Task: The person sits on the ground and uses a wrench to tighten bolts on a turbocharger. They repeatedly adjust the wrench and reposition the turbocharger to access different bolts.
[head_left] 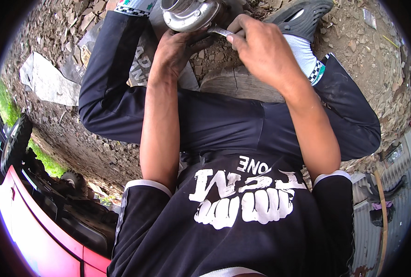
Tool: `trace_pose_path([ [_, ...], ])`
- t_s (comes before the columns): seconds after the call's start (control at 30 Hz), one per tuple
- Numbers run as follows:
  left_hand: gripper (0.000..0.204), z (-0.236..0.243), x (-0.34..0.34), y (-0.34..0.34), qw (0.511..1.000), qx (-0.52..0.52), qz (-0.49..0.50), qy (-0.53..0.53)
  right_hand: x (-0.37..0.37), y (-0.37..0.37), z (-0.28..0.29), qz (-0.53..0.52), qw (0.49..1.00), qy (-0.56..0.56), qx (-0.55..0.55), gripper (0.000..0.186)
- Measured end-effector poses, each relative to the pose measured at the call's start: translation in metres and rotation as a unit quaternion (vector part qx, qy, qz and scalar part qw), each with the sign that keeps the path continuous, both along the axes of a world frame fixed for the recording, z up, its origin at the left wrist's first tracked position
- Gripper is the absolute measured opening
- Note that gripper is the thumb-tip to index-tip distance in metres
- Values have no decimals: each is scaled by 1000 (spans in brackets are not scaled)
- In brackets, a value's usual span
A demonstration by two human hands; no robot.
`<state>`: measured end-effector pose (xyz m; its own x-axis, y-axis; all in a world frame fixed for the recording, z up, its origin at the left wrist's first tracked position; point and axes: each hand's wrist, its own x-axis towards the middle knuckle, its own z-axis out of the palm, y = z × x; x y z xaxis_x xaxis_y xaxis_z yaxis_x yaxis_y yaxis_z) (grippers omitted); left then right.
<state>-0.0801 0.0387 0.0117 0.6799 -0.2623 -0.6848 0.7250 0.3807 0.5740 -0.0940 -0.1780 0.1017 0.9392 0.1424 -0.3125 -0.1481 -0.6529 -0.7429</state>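
A silver metal turbocharger (194,16) with a round pipe-like opening and bolts on its flange sits at the top middle, partly cut off by the picture's edge. My left hand (174,53) grips its lower side, with dirty fingers curled beneath the housing. In my right hand (263,51) is a metal wrench (220,31), pinched between thumb and fingers. The wrench's far end meets the lower right edge of the turbocharger, and the exact contact is hidden.
My crossed legs frame the stony ground (353,41). A wooden log or board (242,85) lies before me, and a torn pale sheet (50,81) at left. A red vehicle (43,226) stands lower left. Corrugated metal sheets (401,184) with a wooden stick (382,217) are at right.
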Motion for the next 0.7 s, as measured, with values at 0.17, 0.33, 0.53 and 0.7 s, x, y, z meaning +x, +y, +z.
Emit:
trace_pose_path([
  [0.17, 35, 4, -3, -5, 999, 25, 32, 14, -32, 29, 0, -52, 997, 14, 61, 17],
  [0.33, 37, -11, -5, 1, 999, 43, 10, 18, -77, 84, -22, -105, 986, -19, 132, 32],
  [0.53, 37, -1, 3, -4, 994, 104, -28, 9, -88, 105, -38, -145, 968, 9, 203, 26],
  [0.7, 37, -19, -3, -2, 999, 21, 2, -31, -109, 97, -17, -129, 953, 71, 265, 26],
])
